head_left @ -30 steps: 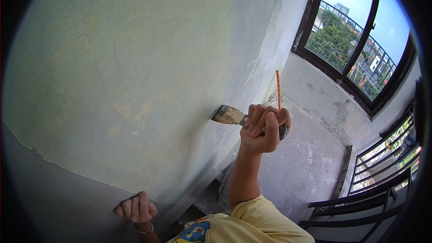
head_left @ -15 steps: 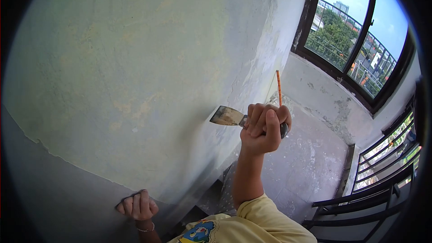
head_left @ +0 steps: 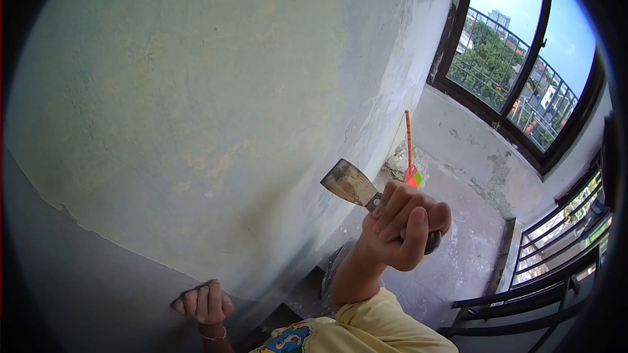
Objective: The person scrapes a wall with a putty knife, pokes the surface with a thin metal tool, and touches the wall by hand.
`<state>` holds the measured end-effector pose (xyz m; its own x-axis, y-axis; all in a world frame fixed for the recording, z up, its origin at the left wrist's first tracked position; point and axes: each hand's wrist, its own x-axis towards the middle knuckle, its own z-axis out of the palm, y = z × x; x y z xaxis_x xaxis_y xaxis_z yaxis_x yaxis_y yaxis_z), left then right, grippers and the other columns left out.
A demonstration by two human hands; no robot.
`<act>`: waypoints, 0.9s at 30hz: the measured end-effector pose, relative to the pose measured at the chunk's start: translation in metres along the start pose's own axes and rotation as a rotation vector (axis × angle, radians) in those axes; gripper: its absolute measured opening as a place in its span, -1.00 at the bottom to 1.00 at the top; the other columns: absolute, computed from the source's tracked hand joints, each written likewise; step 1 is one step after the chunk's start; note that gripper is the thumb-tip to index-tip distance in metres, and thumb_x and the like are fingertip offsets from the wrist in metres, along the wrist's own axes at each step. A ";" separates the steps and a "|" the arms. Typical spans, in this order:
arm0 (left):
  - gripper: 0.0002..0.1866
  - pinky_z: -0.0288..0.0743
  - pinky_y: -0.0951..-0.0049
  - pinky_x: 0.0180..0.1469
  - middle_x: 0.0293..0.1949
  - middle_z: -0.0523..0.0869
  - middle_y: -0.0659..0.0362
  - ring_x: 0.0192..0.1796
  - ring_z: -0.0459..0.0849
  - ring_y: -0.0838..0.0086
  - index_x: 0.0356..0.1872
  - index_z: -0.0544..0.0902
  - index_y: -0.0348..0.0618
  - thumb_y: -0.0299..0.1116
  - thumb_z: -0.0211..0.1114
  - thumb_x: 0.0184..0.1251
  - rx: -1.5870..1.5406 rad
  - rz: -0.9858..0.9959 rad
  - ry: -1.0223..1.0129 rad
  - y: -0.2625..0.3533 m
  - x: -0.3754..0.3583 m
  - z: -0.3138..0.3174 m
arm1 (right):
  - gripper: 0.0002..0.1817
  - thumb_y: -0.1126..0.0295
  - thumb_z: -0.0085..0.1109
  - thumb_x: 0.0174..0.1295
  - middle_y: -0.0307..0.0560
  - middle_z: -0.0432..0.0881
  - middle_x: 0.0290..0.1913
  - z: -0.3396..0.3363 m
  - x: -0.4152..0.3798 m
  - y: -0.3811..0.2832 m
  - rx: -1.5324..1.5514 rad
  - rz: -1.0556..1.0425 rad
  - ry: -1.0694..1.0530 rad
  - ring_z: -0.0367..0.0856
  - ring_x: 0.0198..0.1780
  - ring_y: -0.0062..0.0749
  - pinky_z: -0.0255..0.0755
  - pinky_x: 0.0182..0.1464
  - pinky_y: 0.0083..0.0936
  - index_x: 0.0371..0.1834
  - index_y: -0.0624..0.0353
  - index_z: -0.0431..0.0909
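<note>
My right hand point(head_left: 407, 225) is wrapped around the dark handle of a putty knife point(head_left: 351, 183). Its broad, stained metal blade points up and left, apart from the wall in front of me. That wall point(head_left: 196, 91) is pale green with patchy, worn paint, and a ragged edge divides it from a grey lower band point(head_left: 85, 274). Low on the left, my left hand point(head_left: 205, 302) is curled into a fist against the wall by that edge. Nothing shows between its fingers; its palm is hidden.
An orange-striped stick with a red and green end point(head_left: 412, 175) stands in the corner beside pale rubble point(head_left: 396, 161). A dark-framed window point(head_left: 504, 114) is at upper right, above a stained wall. Black metal railings point(head_left: 523, 301) run along the right, beside the dusty floor point(head_left: 468, 222).
My right hand and the putty knife have moved down and right, with the blade now farther from the wall and tilted more. My left hand has stayed nearly in place.
</note>
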<state>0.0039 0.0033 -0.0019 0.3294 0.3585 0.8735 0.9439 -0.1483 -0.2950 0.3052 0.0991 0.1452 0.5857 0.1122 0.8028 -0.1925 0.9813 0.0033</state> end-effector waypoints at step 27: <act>-0.72 0.21 0.25 -0.15 -0.52 0.66 0.26 -0.42 0.49 0.36 -0.32 0.76 -0.09 -0.33 0.04 0.25 -0.022 0.000 0.016 -0.002 -0.004 -0.004 | -0.59 0.68 0.00 0.19 -0.31 0.18 -0.82 0.008 -0.014 0.034 -0.274 0.342 0.126 0.06 -0.77 -0.70 -0.04 -0.64 -0.58 -0.63 0.02 0.03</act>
<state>0.0010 -0.0016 -0.0036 0.3291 0.3435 0.8796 0.9430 -0.1690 -0.2868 0.2844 0.1300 0.1391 0.6193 0.4382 0.6515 -0.1857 0.8880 -0.4206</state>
